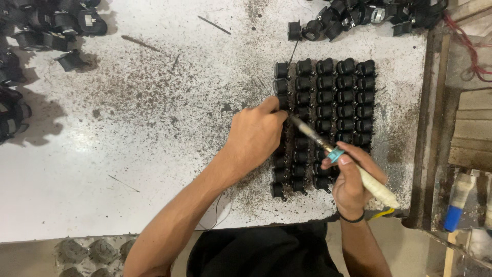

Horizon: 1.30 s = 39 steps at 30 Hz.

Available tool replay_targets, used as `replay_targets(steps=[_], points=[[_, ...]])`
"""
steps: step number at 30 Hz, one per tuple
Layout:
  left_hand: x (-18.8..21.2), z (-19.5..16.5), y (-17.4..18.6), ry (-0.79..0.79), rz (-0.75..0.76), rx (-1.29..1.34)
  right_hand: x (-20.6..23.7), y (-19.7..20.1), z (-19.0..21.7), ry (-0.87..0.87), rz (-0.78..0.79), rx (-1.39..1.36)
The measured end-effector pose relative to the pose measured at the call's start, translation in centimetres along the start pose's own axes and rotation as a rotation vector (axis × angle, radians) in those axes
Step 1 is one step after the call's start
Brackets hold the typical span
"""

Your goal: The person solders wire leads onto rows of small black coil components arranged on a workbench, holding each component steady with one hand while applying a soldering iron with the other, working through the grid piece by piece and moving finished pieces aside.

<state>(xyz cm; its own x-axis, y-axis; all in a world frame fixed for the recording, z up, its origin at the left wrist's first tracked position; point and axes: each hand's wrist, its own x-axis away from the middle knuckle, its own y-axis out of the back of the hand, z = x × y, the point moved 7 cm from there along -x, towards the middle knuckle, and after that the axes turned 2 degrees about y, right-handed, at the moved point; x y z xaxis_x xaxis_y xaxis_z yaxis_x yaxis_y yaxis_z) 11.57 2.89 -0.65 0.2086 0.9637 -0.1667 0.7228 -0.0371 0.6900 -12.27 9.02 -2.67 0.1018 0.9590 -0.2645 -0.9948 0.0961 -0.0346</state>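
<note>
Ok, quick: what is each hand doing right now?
Left hand: fingers closed, pinching at a small black part in the block of black parts.
Right hand: closed around a soldering iron.

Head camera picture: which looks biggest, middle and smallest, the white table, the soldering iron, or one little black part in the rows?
1. White table, largest by far.
2. Soldering iron, in the right hand.
3. One black part, smallest.
</note>
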Motion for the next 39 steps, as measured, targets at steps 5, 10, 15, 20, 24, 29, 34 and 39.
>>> replay_targets(steps=[5, 10, 15, 20, 24, 29, 34, 39], points=[[0.2, 0.2, 0.1, -0.007, -0.020, 0.017, 0.4, -0.2, 0.3, -0.049, -0.009, 0.033], [0.1, 0.2, 0.1, -0.004, -0.025, 0.034, 0.2, -0.6, 0.9, -0.034, -0.018, 0.031], [0.1, 0.4, -0.4, 0.008, -0.001, 0.023, 0.3, -0.9, 1.4, -0.015, -0.035, 0.003], [0.1, 1.0, -1.7, -0.012, -0.021, -0.024, -0.2, -2.0, 2.7, 0.071, 0.186, 0.336], [-0.5, -0.6, -0.3, -0.011, 0.038, -0.026, -2.0, -1.4, 3.4, 0.112, 0.259, 0.234], [1.0, -7.3, 8.5, -0.135, -0.078, 0.016, -2.8, 1.3, 3.1, -0.021, -0.033, -0.103], [-0.4, -8.5, 11.0, -0.236, -0.444, -0.044, -2.2, 0.5, 0.7, -0.188, -0.063, -0.049], [-1.8, -2.1, 2.4, -0.020, -0.204, -0.139, -2.4, 0.0, 0.2, -0.173, -0.052, 0.007]])
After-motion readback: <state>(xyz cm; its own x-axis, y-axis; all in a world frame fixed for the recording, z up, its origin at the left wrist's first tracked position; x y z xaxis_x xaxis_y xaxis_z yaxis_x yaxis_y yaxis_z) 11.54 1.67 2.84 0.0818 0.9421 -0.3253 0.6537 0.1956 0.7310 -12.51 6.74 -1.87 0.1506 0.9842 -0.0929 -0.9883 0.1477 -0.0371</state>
